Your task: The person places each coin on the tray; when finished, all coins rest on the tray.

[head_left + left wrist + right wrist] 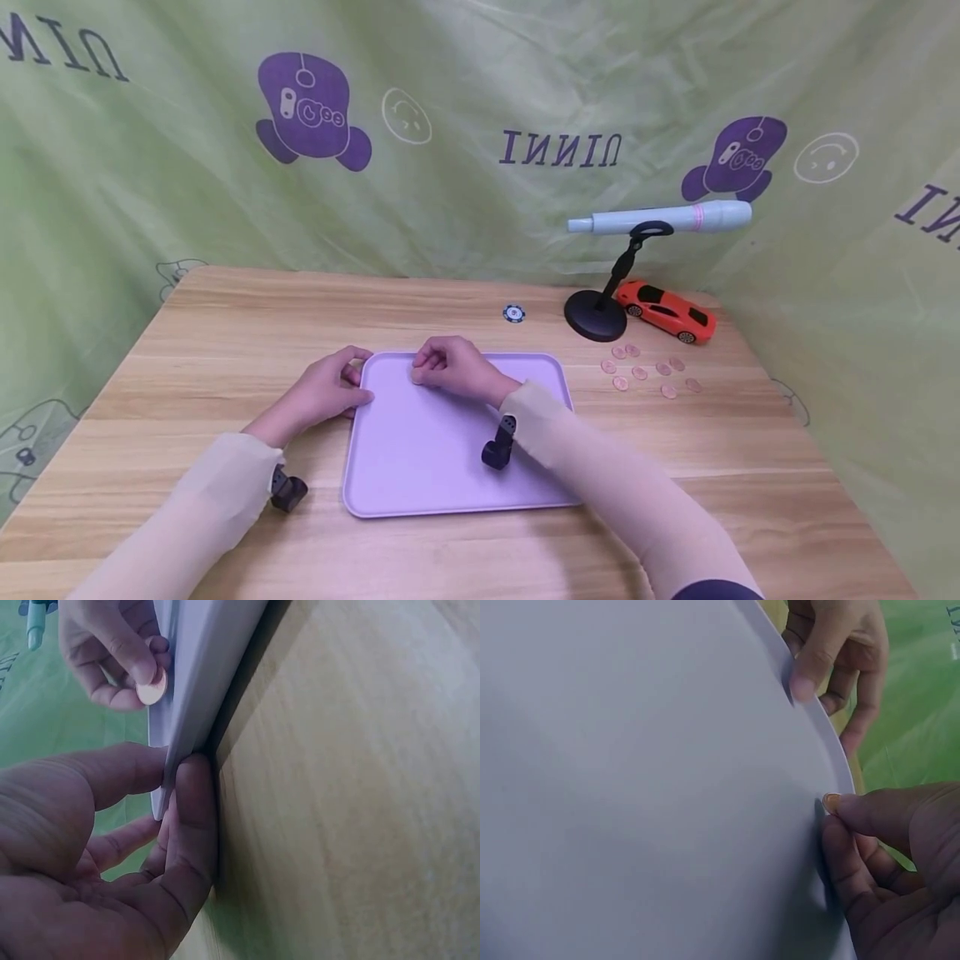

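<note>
My right hand (459, 367) pinches a copper coin (152, 690) over a lilac tray (427, 454); my left hand (322, 390) grips the tray's left edge.

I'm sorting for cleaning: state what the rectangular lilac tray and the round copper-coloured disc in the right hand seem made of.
Rectangular lilac tray: probably plastic, matte; it looks evenly coloured and smoothly moulded. Round copper-coloured disc: perhaps metal with a faint sheen, judging by its coppery colour, though coated plastic is possible.

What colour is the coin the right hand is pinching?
The coin is copper-orange; it shows best in the left wrist view.
</note>
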Action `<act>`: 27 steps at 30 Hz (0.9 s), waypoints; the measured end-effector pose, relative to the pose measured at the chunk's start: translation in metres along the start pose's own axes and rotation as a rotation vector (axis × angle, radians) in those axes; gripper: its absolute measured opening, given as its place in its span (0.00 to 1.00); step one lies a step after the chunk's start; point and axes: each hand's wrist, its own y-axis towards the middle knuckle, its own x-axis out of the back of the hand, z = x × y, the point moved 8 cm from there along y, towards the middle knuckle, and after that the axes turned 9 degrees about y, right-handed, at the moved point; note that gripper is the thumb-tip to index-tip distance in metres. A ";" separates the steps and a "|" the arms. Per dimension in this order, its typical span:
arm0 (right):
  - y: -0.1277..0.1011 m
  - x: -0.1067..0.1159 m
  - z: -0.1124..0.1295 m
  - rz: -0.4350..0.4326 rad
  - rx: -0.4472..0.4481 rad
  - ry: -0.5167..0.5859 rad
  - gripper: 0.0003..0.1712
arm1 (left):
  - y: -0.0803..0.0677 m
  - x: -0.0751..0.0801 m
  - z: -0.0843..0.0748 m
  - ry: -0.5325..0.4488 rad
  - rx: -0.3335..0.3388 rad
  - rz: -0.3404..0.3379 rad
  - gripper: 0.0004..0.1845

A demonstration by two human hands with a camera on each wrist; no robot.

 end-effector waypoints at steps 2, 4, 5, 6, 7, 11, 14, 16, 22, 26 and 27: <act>0.001 -0.004 0.002 0.003 0.010 -0.010 0.08 | 0.000 -0.001 0.000 -0.003 0.001 0.001 0.35; 0.001 -0.007 0.005 0.004 0.016 -0.024 0.07 | 0.000 -0.001 0.001 -0.004 0.003 -0.001 0.35; 0.002 -0.008 0.006 0.005 0.023 -0.032 0.07 | 0.000 -0.001 0.001 -0.003 0.001 -0.003 0.35; 0.001 -0.009 0.007 0.005 0.027 -0.039 0.06 | 0.000 -0.001 0.001 0.000 0.000 -0.005 0.35; 0.001 -0.010 0.009 0.005 0.031 -0.046 0.06 | 0.000 -0.001 0.001 0.003 -0.004 -0.007 0.35; 0.001 -0.011 0.013 0.007 0.045 -0.081 0.05 | 0.001 0.000 0.000 0.010 -0.009 -0.011 0.34; 0.001 -0.013 0.014 0.006 0.047 -0.100 0.04 | 0.002 -0.001 0.001 0.008 -0.005 -0.013 0.34; 0.001 -0.014 0.015 0.005 0.046 -0.110 0.04 | 0.002 -0.001 0.001 0.008 -0.006 -0.017 0.34; 0.002 -0.018 0.020 0.018 0.062 -0.159 0.05 | 0.002 -0.001 0.001 0.006 0.000 -0.026 0.33; 0.003 -0.019 0.019 0.020 0.049 -0.179 0.05 | 0.002 -0.001 0.001 0.006 0.004 -0.025 0.33; 0.003 -0.019 0.019 0.020 0.044 -0.185 0.05 | 0.002 -0.002 0.001 0.007 0.004 -0.025 0.33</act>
